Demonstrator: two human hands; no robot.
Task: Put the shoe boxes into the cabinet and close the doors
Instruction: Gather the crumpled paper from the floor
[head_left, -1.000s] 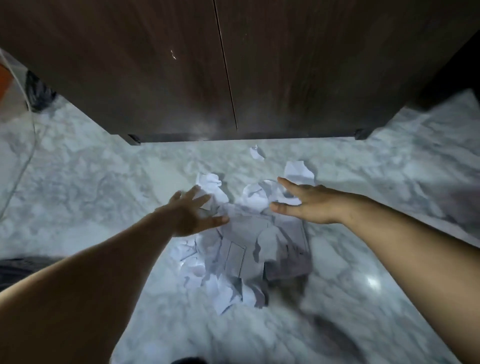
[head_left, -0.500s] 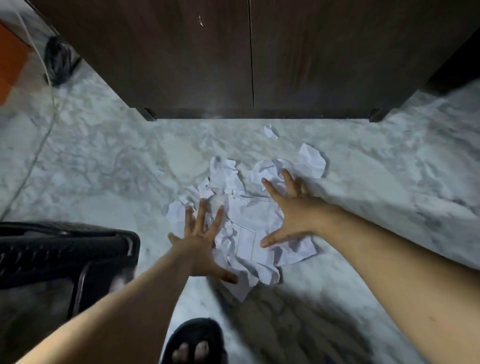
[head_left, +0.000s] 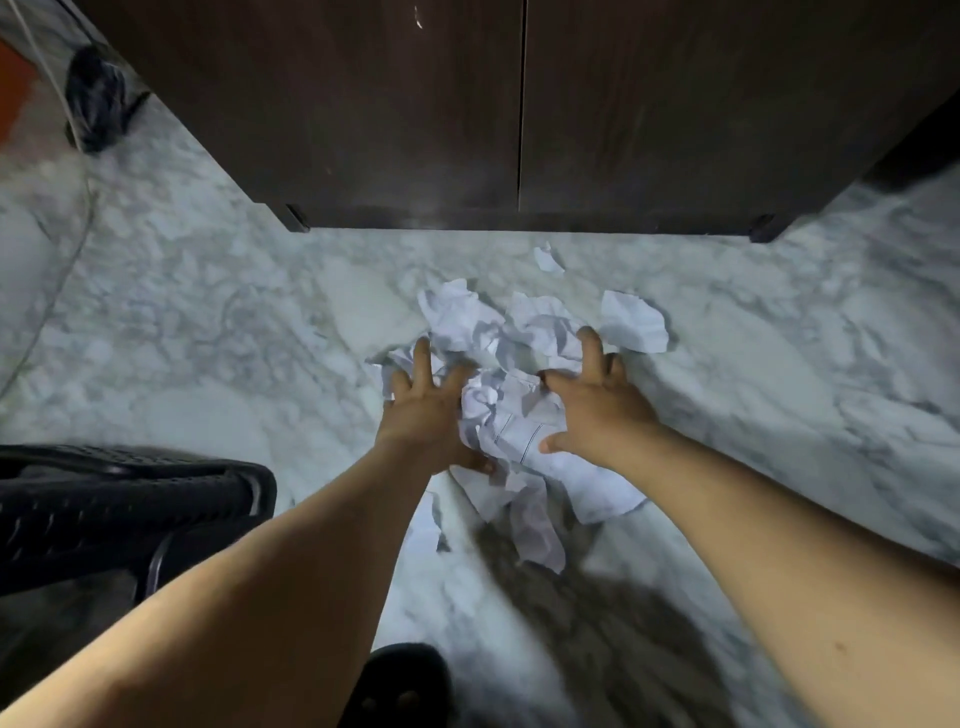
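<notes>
The dark wooden cabinet fills the top of the view, both doors shut, with a thin seam between them. No shoe box is in sight. On the marble floor in front of it lies a heap of crumpled white paper. My left hand rests on the heap's left side, fingers spread. My right hand presses on the right side, fingers apart and curling over the paper. Both hands touch the paper from either side; neither has lifted any of it.
A black mesh basket stands at the lower left. A dark slipper on my foot shows at the bottom edge. A black bag and a thin cable lie at the far left. A small paper scrap sits near the cabinet base.
The view has tilted down and back, bringing the basket and slipper into sight. Both hands have drawn closer together on the paper heap, bunching it between them.
</notes>
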